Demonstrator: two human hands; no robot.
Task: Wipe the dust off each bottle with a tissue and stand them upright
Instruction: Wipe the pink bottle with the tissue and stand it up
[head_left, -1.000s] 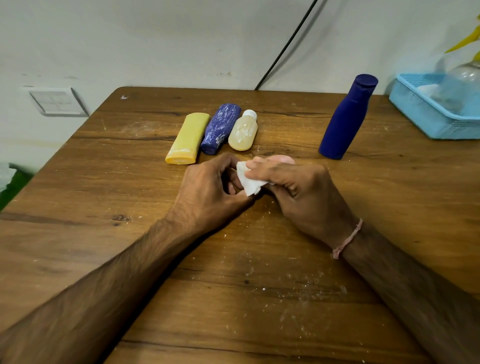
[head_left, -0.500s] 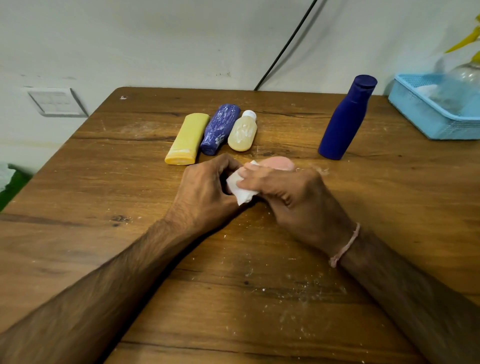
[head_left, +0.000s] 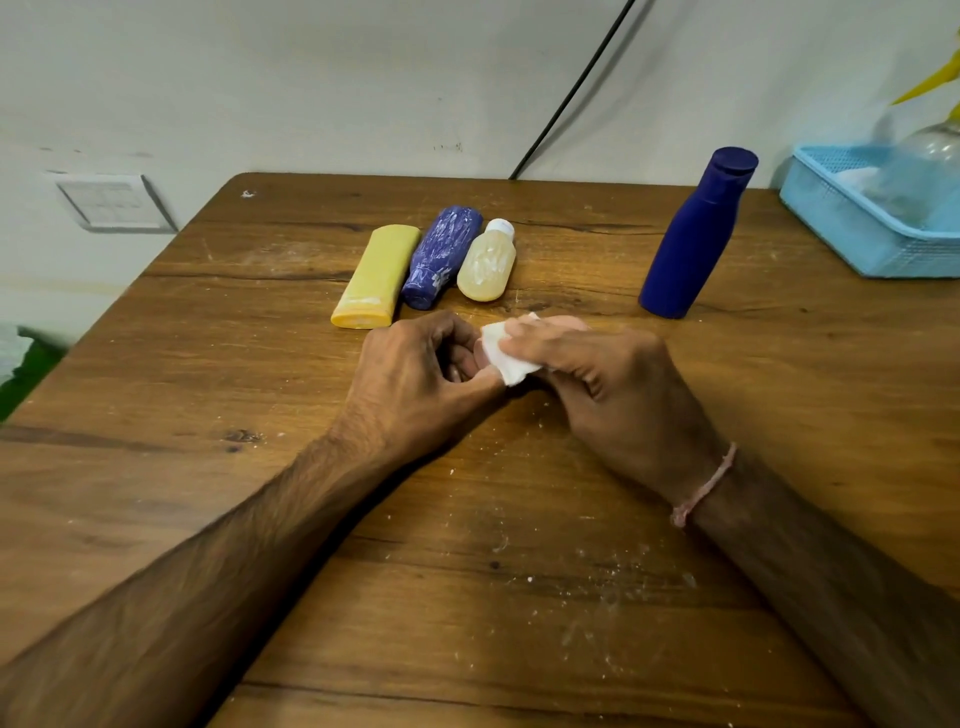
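Shifted toward 3 o'clock, left hand (head_left: 415, 384) and right hand (head_left: 618, 395) hide most of the pink bottle (head_left: 569, 323); dusty bottles (head_left: 441, 254) lie at 12 o'clock. Left grips it; right pinches white tissue (head_left: 506, 358).

Your wooden table (head_left: 208, 519) carries three bottles lying side by side and touching, near its far edge: a yellow bottle (head_left: 376, 275), a dust-streaked purple bottle (head_left: 441, 257), and a small pale bottle (head_left: 488, 265) whose white cap points to the wall. Well to their right a dark blue bottle (head_left: 696, 234) stands upright. A light blue basket (head_left: 831, 218) sits at the right edge. White dust specks (head_left: 597, 566) dot the near boards.
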